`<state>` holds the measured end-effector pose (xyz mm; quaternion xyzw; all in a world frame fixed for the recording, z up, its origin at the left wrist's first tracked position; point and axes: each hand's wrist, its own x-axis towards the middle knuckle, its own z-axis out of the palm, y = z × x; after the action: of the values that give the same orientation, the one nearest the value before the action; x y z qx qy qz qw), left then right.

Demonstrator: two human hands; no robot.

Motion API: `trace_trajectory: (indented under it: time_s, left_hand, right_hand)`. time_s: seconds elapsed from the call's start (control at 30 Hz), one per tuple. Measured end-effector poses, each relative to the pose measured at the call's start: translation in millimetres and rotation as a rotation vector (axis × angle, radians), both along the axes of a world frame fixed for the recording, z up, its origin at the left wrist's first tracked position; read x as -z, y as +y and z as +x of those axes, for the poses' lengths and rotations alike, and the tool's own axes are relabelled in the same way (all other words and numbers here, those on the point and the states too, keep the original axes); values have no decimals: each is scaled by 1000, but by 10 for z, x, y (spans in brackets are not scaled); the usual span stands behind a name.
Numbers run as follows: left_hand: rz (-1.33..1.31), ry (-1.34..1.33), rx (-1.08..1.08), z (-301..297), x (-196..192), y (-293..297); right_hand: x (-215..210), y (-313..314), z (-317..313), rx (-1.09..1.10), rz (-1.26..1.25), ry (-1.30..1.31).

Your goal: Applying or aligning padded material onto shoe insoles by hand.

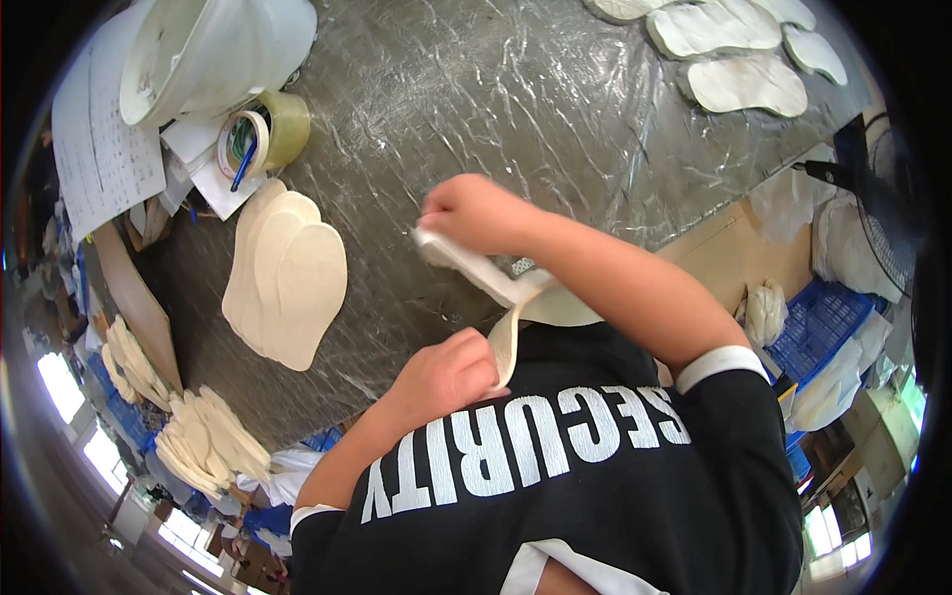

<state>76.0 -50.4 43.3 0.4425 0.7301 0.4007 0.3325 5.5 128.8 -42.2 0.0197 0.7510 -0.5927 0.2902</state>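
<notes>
My right hand (481,213) is closed on the far end of a white insole-shaped layer (471,266), slightly blurred by motion. That layer meets a curled cream layer (507,347) in a V close to my chest. My left hand (444,377) grips the cream layer's lower edge, fingers wrapped round it. Beside them a further pale piece (567,307) lies partly under my right forearm; whether it joins the others I cannot tell. Left of my hands, several cream insoles (313,288) lie fanned in an overlapping pile on the dark table (397,119).
White padded insoles (749,86) lie at the table's far right. A white plastic container (223,50), tape rolls (288,129), a blue pen (244,164) and written paper (104,129) occupy the far left. Insole bundles (208,436) sit lower left; a blue crate (818,322) and fan (888,218) are right.
</notes>
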Motion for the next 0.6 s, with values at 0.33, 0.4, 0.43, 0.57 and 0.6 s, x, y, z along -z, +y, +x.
trace_trajectory:
  time_s: [0.33, 0.4, 0.43, 0.57, 0.6]
  left_hand:
    - [-36, -314, -638, -168, 274, -307]
    - [-70, -212, -587, -172, 285, -276]
    - [-67, -219, -579, -189, 276, -245]
    - [25, 23, -396, -301, 232, -138]
    - [107, -4, -206, -328, 218, -128]
  right_hand:
    - [-257, 358, -56, -260, 334, -3]
    - [-327, 272, 54, -489, 492, -83]
    - [-315, 218, 90, -497, 522, -73]
    - [-152, 81, 43, -521, 535, 70]
    - [-115, 27, 13, -489, 565, 111]
